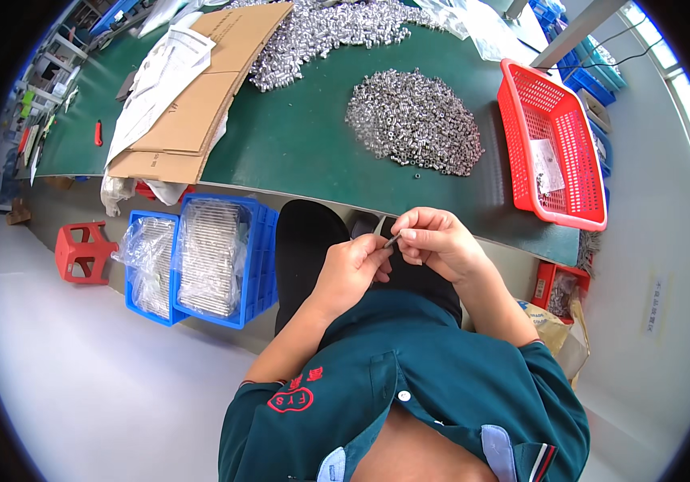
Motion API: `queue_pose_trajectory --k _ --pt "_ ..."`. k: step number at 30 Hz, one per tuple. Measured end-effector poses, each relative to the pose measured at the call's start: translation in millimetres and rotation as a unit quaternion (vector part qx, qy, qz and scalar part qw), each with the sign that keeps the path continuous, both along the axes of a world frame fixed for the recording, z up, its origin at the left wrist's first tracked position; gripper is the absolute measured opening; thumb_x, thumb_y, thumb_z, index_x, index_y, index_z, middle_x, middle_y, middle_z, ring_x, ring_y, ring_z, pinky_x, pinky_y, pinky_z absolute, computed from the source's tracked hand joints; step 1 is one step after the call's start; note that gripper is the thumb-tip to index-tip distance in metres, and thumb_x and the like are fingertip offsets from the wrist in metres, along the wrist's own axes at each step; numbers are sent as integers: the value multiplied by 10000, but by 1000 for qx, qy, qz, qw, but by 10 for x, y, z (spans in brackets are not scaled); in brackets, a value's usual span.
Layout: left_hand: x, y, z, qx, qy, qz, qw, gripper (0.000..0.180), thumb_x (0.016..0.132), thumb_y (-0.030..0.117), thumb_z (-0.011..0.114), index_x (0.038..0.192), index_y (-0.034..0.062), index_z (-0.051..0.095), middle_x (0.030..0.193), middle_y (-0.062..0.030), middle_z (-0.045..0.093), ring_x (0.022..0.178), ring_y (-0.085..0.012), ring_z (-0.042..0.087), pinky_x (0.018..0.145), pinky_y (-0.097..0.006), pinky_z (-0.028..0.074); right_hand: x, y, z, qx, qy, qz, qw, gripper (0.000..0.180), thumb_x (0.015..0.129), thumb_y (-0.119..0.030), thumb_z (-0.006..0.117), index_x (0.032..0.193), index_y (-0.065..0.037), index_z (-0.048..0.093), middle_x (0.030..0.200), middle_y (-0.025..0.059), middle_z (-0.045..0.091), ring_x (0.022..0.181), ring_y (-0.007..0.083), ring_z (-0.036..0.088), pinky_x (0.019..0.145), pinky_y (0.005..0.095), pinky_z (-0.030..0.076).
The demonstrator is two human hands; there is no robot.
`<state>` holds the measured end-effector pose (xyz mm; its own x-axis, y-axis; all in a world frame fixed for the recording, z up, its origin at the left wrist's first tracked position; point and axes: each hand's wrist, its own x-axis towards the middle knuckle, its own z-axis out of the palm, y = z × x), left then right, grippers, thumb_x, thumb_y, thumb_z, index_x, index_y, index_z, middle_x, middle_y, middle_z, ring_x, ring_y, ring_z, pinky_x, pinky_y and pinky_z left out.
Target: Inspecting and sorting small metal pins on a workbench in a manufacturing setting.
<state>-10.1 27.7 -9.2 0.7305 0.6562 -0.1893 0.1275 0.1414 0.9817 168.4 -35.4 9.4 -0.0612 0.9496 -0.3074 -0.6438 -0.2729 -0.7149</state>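
In front of my lap, just short of the table edge, my two hands meet at a small, thin, dark metal piece [392, 241]. My left hand [351, 275] pinches its lower end, and my right hand [440, 243] has thumb and forefinger closed at its upper end. The exact kind of the piece is too small to make out. Beyond my hands, a pile of small metal rings [413, 120] lies on the green table [297, 145]. A larger heap of shiny silver cylindrical parts [321, 36] is spread farther back.
A red plastic basket [514, 132] stands at the table's right edge. Flattened cardboard [180, 120] with papers [160, 88] lies to the left, beyond it a red cutter [98, 133]. Blue crates [258, 269] and a red stool [84, 253] stand on the floor.
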Motion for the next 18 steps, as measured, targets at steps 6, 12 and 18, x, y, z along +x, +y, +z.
queue_pose_trajectory --k 6,12,18 --pt "-3 2 -89 138 12 6 990 122 902 82 546 921 -21 607 707 -116 630 587 -197 632 553 -286 503 111 48 2 -47 16 58 997 84 861 -74 607 901 -1 620 663 24 523 553 79 426 471 216 299" --pt "5 -4 -70 111 22 -2 994 125 908 86 542 929 -21 604 708 -113 630 594 -190 635 551 -290 509 39 45 51 -61 5 52 997 79 871 -82 608 920 -20 612 694 10 536 558 62 424 479 209 318" --pt "11 50 28 -65 -29 -17 997 132 949 59 505 934 -37 593 793 -82 637 644 -139 633 584 -268 538 -111 -14 12 64 -210 -31 975 129 880 -63 625 987 6 609 828 21 640 736 76 584 658 236 493"
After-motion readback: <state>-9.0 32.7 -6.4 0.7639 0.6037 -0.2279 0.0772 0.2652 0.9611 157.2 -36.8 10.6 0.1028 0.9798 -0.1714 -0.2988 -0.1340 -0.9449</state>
